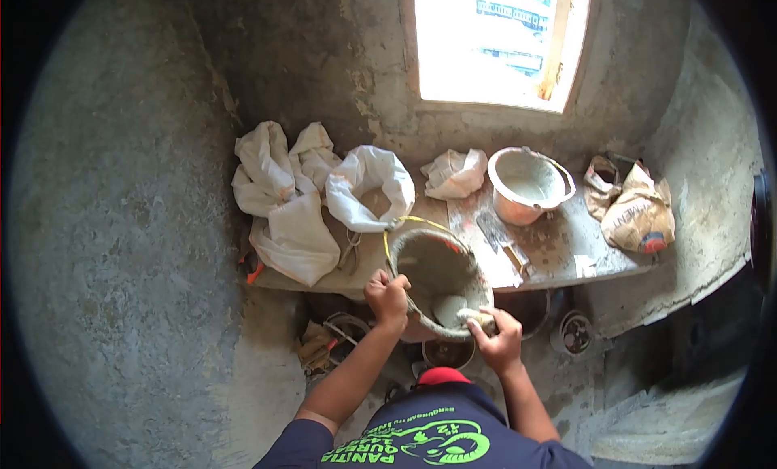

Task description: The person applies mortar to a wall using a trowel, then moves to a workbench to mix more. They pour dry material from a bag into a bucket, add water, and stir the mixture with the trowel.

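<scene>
A mortar-crusted bucket [441, 263] with a yellow handle is tilted in front of me, its mouth towards me, at the front edge of the ledge. My left hand [387, 297] is closed on the left side of its rim, beside the yellow handle. My right hand [498, 338] is closed around the pale, crusted handle of a scoop-like tool [449, 310] at the lower right of the rim. The tool's rounded grey end lies inside the bucket. Its exact kind is hard to make out. Grey residue coats the bucket's inner wall.
The concrete ledge [558, 246] carries white sacks [295, 238], an open white sack [371, 190], a second bucket [528, 186], a dirty trowel-like tool [502, 241] and a torn cement bag [639, 214]. Below stand a small pail [575, 333] and a round container [447, 353].
</scene>
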A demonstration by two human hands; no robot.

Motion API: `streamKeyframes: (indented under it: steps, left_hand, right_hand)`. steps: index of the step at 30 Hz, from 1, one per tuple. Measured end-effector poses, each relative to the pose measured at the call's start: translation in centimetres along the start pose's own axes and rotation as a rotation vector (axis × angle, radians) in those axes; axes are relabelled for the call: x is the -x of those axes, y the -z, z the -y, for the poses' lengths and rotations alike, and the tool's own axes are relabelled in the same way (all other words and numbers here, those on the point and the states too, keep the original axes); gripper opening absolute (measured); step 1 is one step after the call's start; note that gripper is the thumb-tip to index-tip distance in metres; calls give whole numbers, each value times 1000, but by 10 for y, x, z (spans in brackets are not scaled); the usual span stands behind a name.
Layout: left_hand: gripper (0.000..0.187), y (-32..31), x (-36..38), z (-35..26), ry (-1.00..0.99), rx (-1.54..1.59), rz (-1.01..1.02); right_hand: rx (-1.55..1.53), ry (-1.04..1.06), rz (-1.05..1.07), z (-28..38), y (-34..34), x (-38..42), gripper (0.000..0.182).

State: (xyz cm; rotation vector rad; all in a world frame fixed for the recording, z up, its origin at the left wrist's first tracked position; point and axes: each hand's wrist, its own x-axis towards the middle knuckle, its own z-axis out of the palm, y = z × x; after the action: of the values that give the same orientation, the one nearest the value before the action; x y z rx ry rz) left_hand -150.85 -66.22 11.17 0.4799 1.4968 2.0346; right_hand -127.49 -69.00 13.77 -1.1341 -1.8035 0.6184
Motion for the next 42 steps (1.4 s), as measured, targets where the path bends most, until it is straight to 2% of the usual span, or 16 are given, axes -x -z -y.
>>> streamKeyframes:
  steps: [3,9,10,13,15,20,21,23,25,28,29,31,35,37,39,42]
  left_hand:
    - [38,-19,-12,8,-8,-66,36]
    - [36,-68,-61,24,-70,-165,152]
    - [36,-76,-71,29,-12,-106,158]
    - [37,-88,-110,58,76,7,153]
    - [36,-89,-129,85,152,122,146]
    - [9,-42,-147,114,323,104,207]
    - [9,-33,-147,110,337,92,215]
    - [12,-14,-143,103,348,7,346]
    - [15,-1,-139,82,398,-109,387]
    - [26,46,-152,89,563,-98,437]
    - [30,60,-157,93,561,-56,418]
    - [35,82,-168,92,566,-14,400]
    - [21,100,-184,66,553,-179,558]
    - [22,101,-192,51,440,-296,676]
    - [32,108,-209,41,433,-288,734]
    - [43,100,-236,19,154,-550,767]
  right_hand:
    - [-55,-84,-15,-18,-9,-5,30]
    - [38,-1,-98,-52,-11,-73,29]
    - [-26,-59,-89,-47,-10,-87,29]
    - [108,169,-178,-66,-16,-123,28]
    - [82,47,-130,-74,-22,-133,28]
    - [23,-186,11,-65,-35,-153,26]
    - [26,-205,7,-71,-41,-157,26]
    - [142,74,-144,-86,-54,-154,25]
    - [50,-122,-124,-76,-57,-150,27]
    - [83,-108,-230,-64,-36,-151,25]
    - [147,-26,-271,-61,-25,-154,24]
    - [-121,-156,-344,-64,-10,-153,23]
    - [-308,-279,-277,-66,-3,-154,24]
    - [91,-158,-212,-59,-18,-159,26]
    - [220,-145,-171,-51,-35,-168,29]
    - [252,-240,-198,-56,-59,-176,26]
